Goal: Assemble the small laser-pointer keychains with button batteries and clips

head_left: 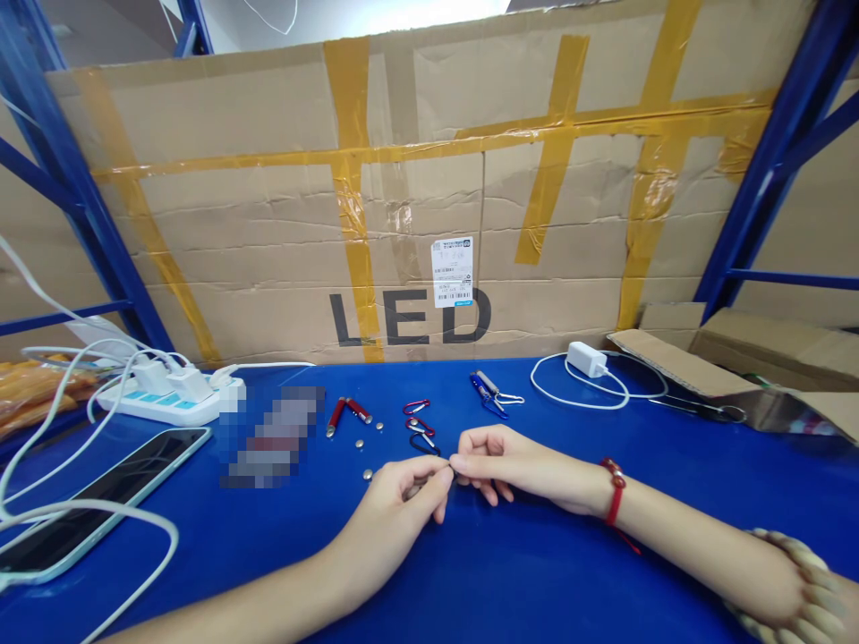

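My left hand (409, 496) and my right hand (500, 461) meet fingertip to fingertip over the table. Both pinch at one spot; whatever is between them is too small and covered to name. Just behind lie a black carabiner (424, 444) and two red carabiners, one nearer (420, 427) and one farther (416, 407). Left of these, small silver discs like button cells (368, 475) are scattered. Two short red metal tubes (336, 418) rest beyond the discs. Farther back, a blue tube (484, 388) and a silver one lie together with carabiners.
A phone (107, 501) and a white power strip (178, 402) with looping cables take up the left side. A blurred patch (278, 438) covers something beside them. At right are a white charger (587, 360), scissors (728, 412) and an open carton (677, 362). A large cardboard sheet (268, 233) stands behind.
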### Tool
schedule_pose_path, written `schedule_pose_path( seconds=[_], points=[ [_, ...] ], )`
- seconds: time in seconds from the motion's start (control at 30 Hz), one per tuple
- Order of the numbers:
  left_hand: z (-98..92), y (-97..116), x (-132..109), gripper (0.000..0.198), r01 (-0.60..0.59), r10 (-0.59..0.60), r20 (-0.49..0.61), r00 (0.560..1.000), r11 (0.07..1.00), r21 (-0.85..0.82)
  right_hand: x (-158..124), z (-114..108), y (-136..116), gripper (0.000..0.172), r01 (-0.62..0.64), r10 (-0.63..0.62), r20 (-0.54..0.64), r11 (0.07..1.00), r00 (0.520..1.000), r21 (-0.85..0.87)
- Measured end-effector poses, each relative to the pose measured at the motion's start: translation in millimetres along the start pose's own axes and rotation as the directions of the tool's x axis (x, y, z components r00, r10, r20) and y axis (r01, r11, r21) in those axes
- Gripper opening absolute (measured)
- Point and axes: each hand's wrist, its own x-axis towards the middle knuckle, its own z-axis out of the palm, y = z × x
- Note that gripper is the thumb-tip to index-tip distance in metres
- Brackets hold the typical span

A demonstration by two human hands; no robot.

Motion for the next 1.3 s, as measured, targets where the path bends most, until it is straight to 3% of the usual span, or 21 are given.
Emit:
schedule_pose_path(
  seconds=[1.3],
  points=[
    [1.2, 1.7, 0.5, 0.032, 0.012, -0.012, 0.004, 1.000, 0.999, 0.033, -1.1, 0.9, -1.1, 0.035, 0.001, 0.000, 0.012, 0.999, 1.000, -0.034]
  ],
)
